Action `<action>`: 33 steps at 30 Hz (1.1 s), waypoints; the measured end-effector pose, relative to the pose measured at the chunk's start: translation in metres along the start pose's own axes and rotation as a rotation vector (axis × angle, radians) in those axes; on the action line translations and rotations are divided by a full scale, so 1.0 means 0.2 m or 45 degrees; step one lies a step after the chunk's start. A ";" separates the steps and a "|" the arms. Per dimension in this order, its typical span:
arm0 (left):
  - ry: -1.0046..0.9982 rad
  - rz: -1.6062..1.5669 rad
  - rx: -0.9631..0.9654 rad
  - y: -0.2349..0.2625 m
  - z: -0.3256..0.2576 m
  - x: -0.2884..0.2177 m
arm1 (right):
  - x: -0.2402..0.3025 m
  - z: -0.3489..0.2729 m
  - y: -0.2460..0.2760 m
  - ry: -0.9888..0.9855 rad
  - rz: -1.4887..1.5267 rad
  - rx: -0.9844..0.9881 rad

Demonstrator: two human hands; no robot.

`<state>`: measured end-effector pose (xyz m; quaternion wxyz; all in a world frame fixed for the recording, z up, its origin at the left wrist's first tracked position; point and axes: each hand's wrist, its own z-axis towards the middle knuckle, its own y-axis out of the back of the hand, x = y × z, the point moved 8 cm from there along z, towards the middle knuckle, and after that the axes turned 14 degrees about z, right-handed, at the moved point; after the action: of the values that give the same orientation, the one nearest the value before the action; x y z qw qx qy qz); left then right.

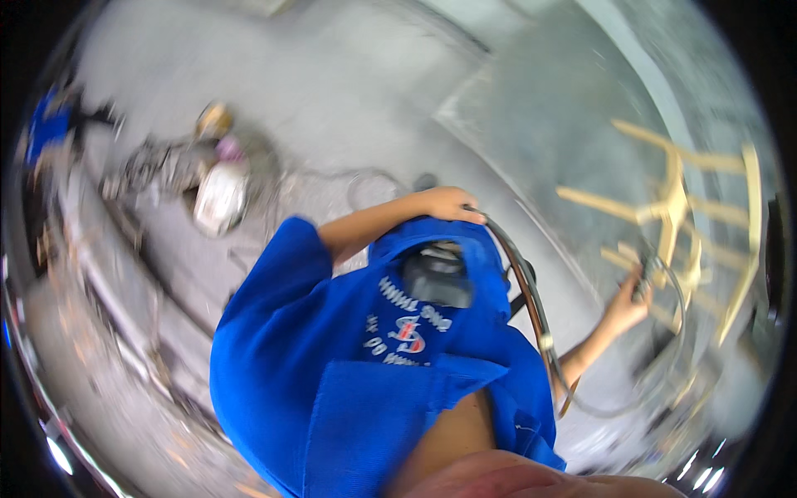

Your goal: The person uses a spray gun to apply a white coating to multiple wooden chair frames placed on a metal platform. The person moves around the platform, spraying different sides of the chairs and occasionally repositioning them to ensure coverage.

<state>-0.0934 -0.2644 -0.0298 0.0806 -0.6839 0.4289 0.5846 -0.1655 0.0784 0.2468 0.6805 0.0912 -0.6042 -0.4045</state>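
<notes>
My left hand (452, 203) is closed on a dark hose (531, 307) in front of my blue shirt (332, 357). The hose runs down past my side and loops round toward my right hand (628, 305). That hand grips a small dark hand tool (645, 280), held up against a pale wooden chair frame (677, 212) on the right. The picture is blurred, so the kind of tool is unclear. A black device (436, 278) hangs on my chest.
Grey concrete floor (349, 100) spreads ahead. A cluster of cans and dusty gear (212, 178) sits at the upper left, with a loose cable beside it. A long metal rail (108, 282) runs along the left. A blue object (50, 124) lies at the far left.
</notes>
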 end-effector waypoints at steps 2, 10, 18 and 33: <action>0.054 0.046 -0.066 0.06 -0.07 -0.01 | 0.16 0.09 -0.05 0.561 -0.160 -0.119; 0.329 0.008 -0.311 0.05 -0.35 0.11 | -0.16 0.14 -0.58 0.307 -0.183 0.241; 0.419 -0.065 -0.375 0.01 -0.31 0.18 | -0.52 -0.27 -0.82 -0.756 0.535 0.805; 0.026 -0.461 -0.083 0.00 0.07 -0.10 | 0.62 0.40 0.20 0.608 -0.238 -0.139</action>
<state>-0.1027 -0.2465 -0.0168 0.1580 -0.7580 0.2804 0.5672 -0.2270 0.0518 0.3831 0.7674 0.2028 -0.3926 -0.4647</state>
